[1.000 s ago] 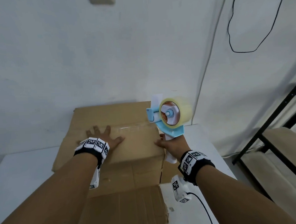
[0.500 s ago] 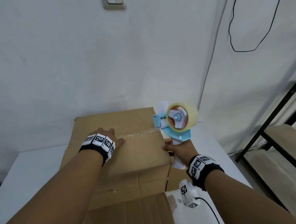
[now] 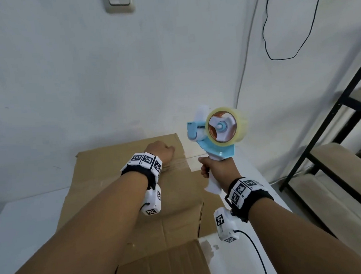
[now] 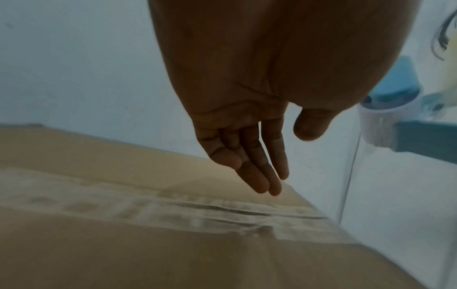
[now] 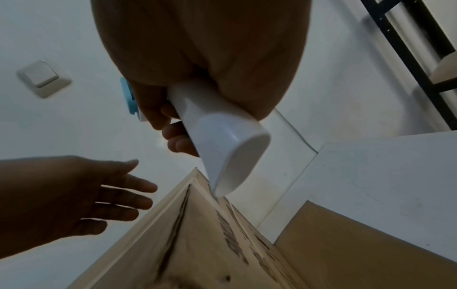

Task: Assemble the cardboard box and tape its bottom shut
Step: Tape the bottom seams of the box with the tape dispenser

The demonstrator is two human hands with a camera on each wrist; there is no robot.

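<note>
The brown cardboard box (image 3: pixel 105 176) stands upside down on the white table (image 3: pixel 25 220), its closed bottom flaps facing up with a strip of clear tape (image 4: pixel 188 213) along the seam. My left hand (image 3: pixel 159 152) hovers over the far right part of the top, fingers (image 4: pixel 257 172) straight and just above the cardboard. My right hand (image 3: pixel 217 168) grips the white handle (image 5: pixel 222 140) of the blue tape dispenser (image 3: pixel 215 134), held up in the air beside the box's right edge. Its roll of clear tape (image 3: pixel 228 125) faces me.
A loose box flap (image 3: pixel 163 266) lies open toward me on the table. A white wall with a light switch (image 3: pixel 118 1) is right behind the box. A black metal shelf frame (image 3: pixel 329 139) stands at the right. Black cable (image 3: pixel 287 56) hangs on the wall.
The right hand has lifted the dispenser up and to the right, away from the box's edge. The left hand slid along the seam toward the right end and rose off the cardboard.
</note>
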